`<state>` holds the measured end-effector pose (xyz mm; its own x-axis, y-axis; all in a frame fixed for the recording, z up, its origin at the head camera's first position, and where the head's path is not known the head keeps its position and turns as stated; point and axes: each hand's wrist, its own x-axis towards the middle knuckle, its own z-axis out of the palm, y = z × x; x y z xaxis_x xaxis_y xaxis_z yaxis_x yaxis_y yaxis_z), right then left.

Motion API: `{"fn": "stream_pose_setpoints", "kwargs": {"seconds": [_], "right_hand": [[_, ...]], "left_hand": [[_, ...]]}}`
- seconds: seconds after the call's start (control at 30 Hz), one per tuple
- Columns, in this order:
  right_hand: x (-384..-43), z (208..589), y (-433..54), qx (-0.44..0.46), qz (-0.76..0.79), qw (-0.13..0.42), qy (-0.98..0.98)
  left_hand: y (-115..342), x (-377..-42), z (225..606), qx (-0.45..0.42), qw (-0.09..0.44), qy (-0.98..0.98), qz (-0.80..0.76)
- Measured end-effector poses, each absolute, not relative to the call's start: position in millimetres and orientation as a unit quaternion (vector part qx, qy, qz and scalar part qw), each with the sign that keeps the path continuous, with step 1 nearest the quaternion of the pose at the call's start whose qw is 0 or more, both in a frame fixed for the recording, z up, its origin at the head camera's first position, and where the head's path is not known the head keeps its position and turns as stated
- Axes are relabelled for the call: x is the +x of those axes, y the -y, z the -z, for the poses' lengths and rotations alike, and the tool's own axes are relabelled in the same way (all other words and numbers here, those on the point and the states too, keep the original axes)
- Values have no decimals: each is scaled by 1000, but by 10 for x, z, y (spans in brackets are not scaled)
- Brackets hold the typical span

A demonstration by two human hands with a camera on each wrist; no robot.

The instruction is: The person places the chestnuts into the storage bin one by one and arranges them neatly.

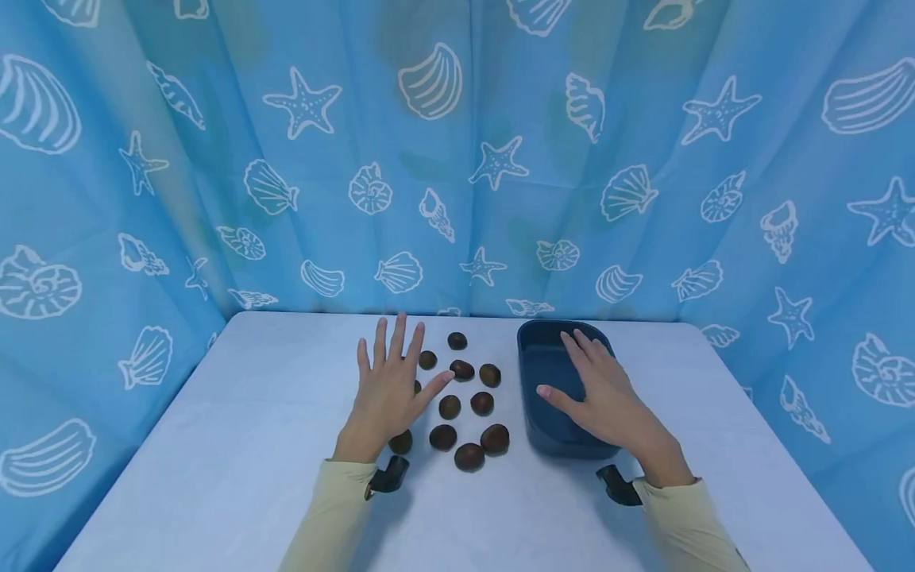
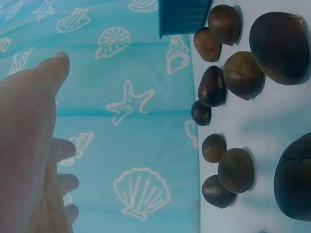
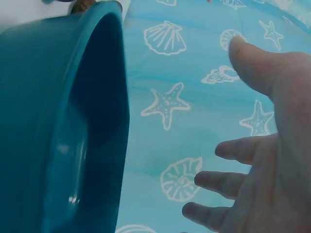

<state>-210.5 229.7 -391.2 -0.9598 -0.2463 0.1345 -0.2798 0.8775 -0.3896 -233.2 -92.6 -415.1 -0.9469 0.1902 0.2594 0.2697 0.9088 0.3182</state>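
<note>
Your white surface point(image 1: 243, 445) has wide margins toward both side edges. Near its far edge, right of centre: a blue container point(image 1: 543, 429). Your right hand point(image 1: 608, 396) hovers over it, left hand point(image 1: 386, 395) over glossy brown chestnuts point(image 1: 469, 457) scattered mid-surface; both are spread, empty.

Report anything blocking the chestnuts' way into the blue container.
No object lies on the table between the chestnuts and the blue container. Its raised wall stands in the way, and the right hand hangs above part of the opening.
</note>
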Motion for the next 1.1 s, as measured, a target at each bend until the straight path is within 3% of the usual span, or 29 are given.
{"fn": "stream_pose_setpoints", "kwargs": {"seconds": [0.23, 0.47, 0.8, 1.1], "right_hand": [[-2043, 4004, -2637, 102, -267, 20, 958], [-2004, 4254, -2926, 87, -295, 1, 951], [-2063, 4502, -3132, 51, -315, -83, 944], [-2078, 4501, -3146, 78, -333, -100, 934]], "left_hand": [[930, -2319, 4153, -118, 112, 968, 192], [963, -2306, 4196, -106, 75, 971, 200], [991, -2320, 4196, -102, 66, 972, 201], [1011, -2364, 4194, -98, 69, 972, 202]]}}
